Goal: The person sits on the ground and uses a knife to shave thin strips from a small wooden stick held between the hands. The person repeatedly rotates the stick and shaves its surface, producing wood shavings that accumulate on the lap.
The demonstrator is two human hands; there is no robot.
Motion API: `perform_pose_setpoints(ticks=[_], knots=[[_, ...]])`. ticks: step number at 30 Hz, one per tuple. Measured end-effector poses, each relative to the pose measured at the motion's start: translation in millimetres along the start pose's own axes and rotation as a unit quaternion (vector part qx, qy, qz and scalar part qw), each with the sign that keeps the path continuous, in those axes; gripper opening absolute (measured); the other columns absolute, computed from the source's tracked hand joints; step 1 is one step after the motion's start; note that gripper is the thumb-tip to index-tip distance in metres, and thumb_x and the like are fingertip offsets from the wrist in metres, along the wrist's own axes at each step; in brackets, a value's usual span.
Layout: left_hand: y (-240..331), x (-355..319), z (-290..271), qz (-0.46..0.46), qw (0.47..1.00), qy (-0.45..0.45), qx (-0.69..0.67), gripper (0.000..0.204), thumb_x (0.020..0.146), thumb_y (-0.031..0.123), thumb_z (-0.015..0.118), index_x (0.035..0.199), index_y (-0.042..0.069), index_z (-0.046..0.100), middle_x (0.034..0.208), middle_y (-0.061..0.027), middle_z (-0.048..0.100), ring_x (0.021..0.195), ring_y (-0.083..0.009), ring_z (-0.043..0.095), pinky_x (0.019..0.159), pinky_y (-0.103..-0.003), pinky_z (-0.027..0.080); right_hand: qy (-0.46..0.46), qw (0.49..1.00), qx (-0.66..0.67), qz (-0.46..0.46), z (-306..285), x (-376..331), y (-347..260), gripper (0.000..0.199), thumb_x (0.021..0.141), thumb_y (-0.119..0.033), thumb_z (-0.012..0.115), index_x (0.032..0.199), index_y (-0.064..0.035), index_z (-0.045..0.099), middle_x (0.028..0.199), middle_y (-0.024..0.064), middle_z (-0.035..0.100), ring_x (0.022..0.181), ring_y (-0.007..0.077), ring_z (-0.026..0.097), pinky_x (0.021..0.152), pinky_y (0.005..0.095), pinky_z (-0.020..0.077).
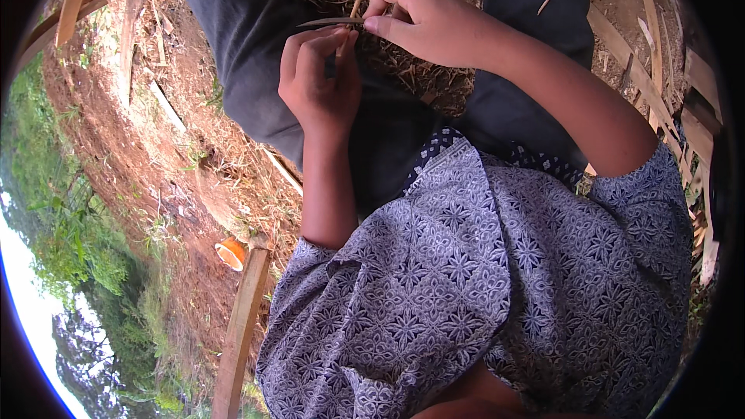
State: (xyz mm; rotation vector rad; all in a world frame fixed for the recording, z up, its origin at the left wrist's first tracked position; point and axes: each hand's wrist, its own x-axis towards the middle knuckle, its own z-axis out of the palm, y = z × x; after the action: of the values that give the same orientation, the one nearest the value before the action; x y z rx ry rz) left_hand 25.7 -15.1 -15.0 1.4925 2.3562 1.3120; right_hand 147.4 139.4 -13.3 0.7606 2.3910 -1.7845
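Observation:
My left hand is closed around a thin pale bamboo sliver that sticks up out of its fingers. My right hand pinches a small dark blade between thumb and fingers, and the blade points left across the sliver just above my left fingertips. Both hands are held over my lap, close together and almost touching. The blade's handle is hidden inside my right hand. A heap of dry straw-like shavings lies on my dark trousers under the hands.
Split bamboo slats lie on the ground at the right. A wooden post stands at the lower left with a small orange object beside it. Red soil and green plants fill the left.

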Motion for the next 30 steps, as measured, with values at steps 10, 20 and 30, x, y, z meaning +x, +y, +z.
perform_pose_setpoints(ticks=[10, 20, 30], knots=[[5, -3, -3, -0.003, 1.000, -0.023, -0.004, 0.022, 0.079, -0.005, 0.082, 0.089, 0.006, 0.066, 0.088, -0.0102, 0.073, 0.081, -0.0238, 0.073, 0.070, -0.032, 0.058, -0.010, 1.000, -0.005, 0.024, -4, -4, -7, 0.021, 0.102, -0.028, 0.063, 0.104, -0.0067, 0.062, 0.076, 0.0076, 0.066, 0.068, 0.0178, 0.062, 0.064, 0.0367, 0.0489], [7, -1, -1, 0.003, 1.000, -0.030, -0.005, 0.022, 0.078, -0.006, 0.082, 0.089, 0.006, 0.067, 0.089, -0.0101, 0.073, 0.083, -0.0229, 0.074, 0.070, -0.032, 0.059, -0.008, 0.999, -0.019, 0.025, -6, -4, -2, 0.019, 0.101, -0.025, 0.064, 0.101, -0.0064, 0.062, 0.073, 0.0071, 0.064, 0.065, 0.0180, 0.061, 0.063, 0.0362, 0.0480], [7, -2, 1, -0.003, 1.000, -0.023, -0.006, 0.021, 0.079, -0.005, 0.082, 0.088, 0.005, 0.066, 0.089, -0.0101, 0.073, 0.084, -0.0233, 0.074, 0.071, -0.032, 0.059, 0.018, 0.999, -0.043, 0.000, -2, -2, 4, 0.019, 0.101, -0.026, 0.063, 0.100, -0.0071, 0.062, 0.072, 0.0068, 0.063, 0.064, 0.0180, 0.060, 0.062, 0.0362, 0.0482]])
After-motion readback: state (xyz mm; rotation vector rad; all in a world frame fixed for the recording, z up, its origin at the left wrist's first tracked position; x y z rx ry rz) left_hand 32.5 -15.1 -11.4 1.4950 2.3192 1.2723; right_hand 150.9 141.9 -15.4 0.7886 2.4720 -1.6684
